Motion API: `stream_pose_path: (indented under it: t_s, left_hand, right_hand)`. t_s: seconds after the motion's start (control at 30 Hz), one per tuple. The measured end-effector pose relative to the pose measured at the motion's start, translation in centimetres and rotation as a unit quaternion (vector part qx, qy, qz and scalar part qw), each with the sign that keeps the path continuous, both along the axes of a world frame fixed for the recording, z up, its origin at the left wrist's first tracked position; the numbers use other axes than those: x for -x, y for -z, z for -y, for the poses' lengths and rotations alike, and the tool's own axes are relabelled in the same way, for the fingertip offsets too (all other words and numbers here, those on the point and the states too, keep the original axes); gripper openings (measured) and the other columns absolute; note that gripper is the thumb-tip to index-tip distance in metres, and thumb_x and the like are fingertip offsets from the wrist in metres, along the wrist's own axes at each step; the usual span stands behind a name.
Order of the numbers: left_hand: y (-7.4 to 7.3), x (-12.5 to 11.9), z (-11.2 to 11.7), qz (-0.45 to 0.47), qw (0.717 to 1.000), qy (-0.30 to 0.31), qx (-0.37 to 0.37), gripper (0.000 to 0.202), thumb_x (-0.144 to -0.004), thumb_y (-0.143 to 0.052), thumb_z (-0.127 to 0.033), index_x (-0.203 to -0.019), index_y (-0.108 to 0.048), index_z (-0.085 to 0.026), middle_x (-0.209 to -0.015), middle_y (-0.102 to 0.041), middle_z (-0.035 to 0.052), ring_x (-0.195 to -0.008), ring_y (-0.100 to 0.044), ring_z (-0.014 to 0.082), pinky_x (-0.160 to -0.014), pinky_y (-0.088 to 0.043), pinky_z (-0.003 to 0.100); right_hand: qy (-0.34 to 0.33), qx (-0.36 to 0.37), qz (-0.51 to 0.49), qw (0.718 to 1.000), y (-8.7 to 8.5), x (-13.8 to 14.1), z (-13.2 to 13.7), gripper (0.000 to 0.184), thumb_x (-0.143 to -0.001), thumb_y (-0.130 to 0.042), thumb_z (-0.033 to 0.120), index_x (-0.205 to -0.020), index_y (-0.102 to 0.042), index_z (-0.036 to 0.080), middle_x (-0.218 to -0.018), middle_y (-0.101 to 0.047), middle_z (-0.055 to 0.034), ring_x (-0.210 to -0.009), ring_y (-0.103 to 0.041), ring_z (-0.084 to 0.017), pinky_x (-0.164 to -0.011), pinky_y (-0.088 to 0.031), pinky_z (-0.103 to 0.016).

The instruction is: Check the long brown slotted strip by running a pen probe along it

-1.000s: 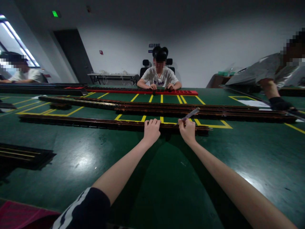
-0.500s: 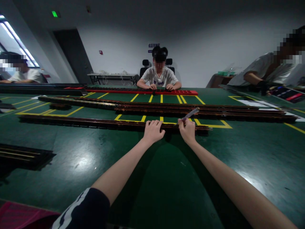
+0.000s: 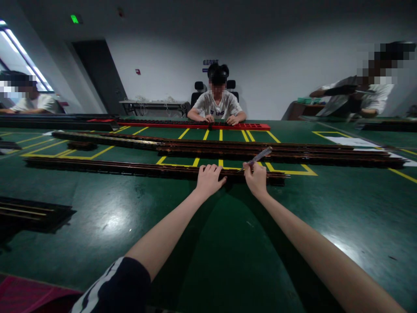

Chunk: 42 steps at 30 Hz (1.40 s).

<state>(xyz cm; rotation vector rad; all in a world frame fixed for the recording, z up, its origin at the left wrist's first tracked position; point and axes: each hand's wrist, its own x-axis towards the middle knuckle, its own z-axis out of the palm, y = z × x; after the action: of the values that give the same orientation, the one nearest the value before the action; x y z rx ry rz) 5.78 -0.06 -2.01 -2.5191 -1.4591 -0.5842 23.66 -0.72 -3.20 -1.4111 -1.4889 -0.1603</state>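
Observation:
A long dark rail-like strip [image 3: 146, 168], with thin coppery lines along its top, lies crosswise on the table before me. My left hand [image 3: 210, 179] holds it near its right part, fingers over the far edge and thumb apart at the near side. In my right hand [image 3: 256, 178] is a screwdriver [image 3: 261, 154] with a clear handle, gripped between thumb and fingers. It leans up to the right, and its thin shaft points down to the strip just right of my left hand. The exact spot where the tip meets the strip is too small to make out.
Beyond lies a bundle of similar dark strips [image 3: 276, 150] on the green table [image 3: 228, 243], across yellow tape lines. More dark strips [image 3: 35, 213] are at the near left. A co-worker [image 3: 217, 102] sits opposite at a red strip [image 3: 254, 127]; other people are at left and right.
My hands, the screwdriver and the strip stay almost still; my left thumb shifts slightly right. The person at the right has straightened up, and the dark item they held low is away from there.

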Motion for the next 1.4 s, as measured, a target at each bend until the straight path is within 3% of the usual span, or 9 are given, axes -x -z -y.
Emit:
stream_pose_path:
  t_s: [0.7, 0.87, 1.4]
  left_hand:
    - [0.71, -0.28, -0.18, 0.031, 0.999, 0.007, -0.017, 0.038, -0.092, -0.040, -0.036, -0.118, -0.059, -0.015, -0.117, -0.065, 0.0098, -0.111, -0.056, 0.0246, -0.103, -0.036, 0.047]
    - [0.74, -0.26, -0.16, 0.024, 0.999, 0.008, -0.031, 0.037, -0.092, -0.040, -0.035, -0.116, -0.060, -0.016, -0.116, -0.065, 0.0098, -0.109, -0.056, 0.0250, -0.101, -0.036, 0.046]
    - [0.91, -0.03, -0.23, 0.035, 0.999, 0.024, -0.034, 0.037, -0.091, -0.036, -0.025, -0.119, -0.059, -0.017, -0.117, -0.065, 0.0090, -0.110, -0.056, 0.0235, -0.103, -0.036, 0.047]
  right_hand:
    - [-0.020, 0.029, -0.029, 0.999, -0.01, -0.16, 0.09, 0.032, -0.090, -0.040, 0.043, -0.066, -0.047, 0.022, -0.060, -0.057, -0.0038, -0.055, -0.053, -0.020, -0.072, -0.040, -0.038]
    - [0.004, 0.020, -0.019, 1.000, -0.06, -0.04, 0.04, 0.033, -0.090, -0.040, 0.043, -0.064, -0.046, 0.023, -0.058, -0.057, -0.0038, -0.055, -0.052, -0.021, -0.071, -0.039, -0.038]
    - [-0.010, 0.017, -0.035, 0.999, 0.02, 0.21, 0.18, 0.038, -0.091, -0.037, 0.049, -0.066, -0.047, 0.023, -0.062, -0.057, -0.0040, -0.055, -0.050, -0.021, -0.071, -0.039, -0.041]
